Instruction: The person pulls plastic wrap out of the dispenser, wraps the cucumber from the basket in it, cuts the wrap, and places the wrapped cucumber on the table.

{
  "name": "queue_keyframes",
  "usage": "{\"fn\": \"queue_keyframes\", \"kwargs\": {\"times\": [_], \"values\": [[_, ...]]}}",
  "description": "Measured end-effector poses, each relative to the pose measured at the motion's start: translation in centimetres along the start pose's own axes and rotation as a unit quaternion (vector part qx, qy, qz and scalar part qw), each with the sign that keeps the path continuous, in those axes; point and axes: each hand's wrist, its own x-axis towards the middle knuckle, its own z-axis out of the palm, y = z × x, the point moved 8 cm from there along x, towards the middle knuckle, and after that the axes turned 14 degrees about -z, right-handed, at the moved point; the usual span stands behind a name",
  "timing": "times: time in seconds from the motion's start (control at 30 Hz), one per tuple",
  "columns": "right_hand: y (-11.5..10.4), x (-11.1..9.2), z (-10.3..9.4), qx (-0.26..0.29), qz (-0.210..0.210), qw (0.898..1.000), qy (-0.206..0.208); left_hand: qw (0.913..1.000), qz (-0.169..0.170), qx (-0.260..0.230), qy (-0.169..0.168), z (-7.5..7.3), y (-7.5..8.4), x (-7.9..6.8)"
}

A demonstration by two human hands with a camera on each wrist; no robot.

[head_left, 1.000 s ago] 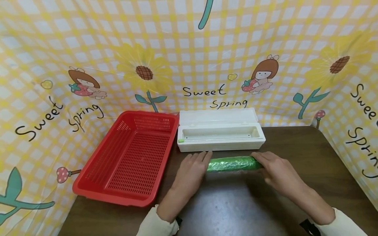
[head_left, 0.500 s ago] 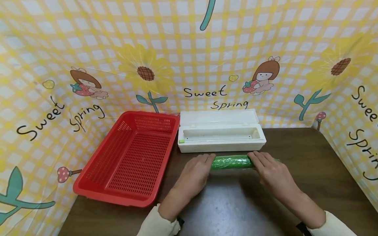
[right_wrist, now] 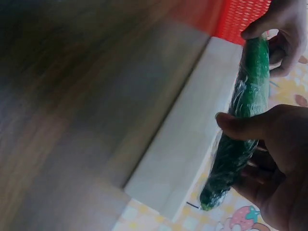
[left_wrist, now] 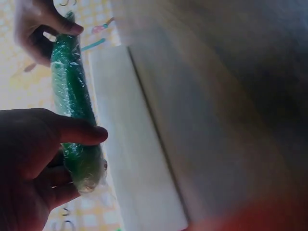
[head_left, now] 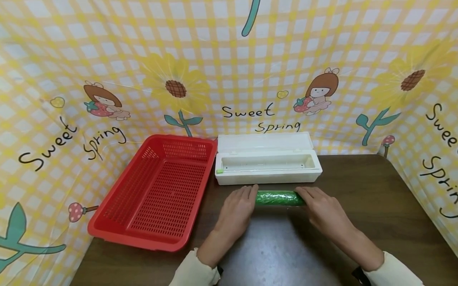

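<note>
A green cucumber wrapped in shiny clear film lies crosswise between my two hands, above the table in front of the white box. My left hand grips it near one end, thumb on the near side and fingers behind, as the left wrist view shows. Toward the other end my right hand holds it the same way, its thumb across the film. Loose film gathers past the cucumber's end beside the left hand. In the head view both ends are hidden by the hands.
Behind the cucumber stands a long white box, its lid raised, with a small green piece at its left front. To the left sits a red plastic basket with slotted walls. A yellow checked cloth hangs behind the brown table.
My right hand has shifted left along the cucumber, so less of it shows between the hands. My left hand has stayed nearly in place. The box and basket are unmoved.
</note>
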Motion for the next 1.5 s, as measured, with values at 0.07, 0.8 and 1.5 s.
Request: {"fn": "queue_keyframes", "kwargs": {"times": [0.07, 0.8, 1.5], "values": [[0.1, 0.0, 0.9, -0.002, -0.008, 1.0, -0.011, 0.9999, -0.01, -0.008, -0.012, 0.8, -0.4, 0.0], [2.4, -0.5, 4.2, 0.039, -0.016, 0.999, -0.024, 0.9919, -0.077, -0.018, -0.099, 4.2, -3.8, 0.1], [3.5, -0.9, 6.0, 0.046, -0.019, 0.998, -0.026, 0.9922, -0.078, -0.011, -0.097, 5.7, -3.6, 0.1]]}}
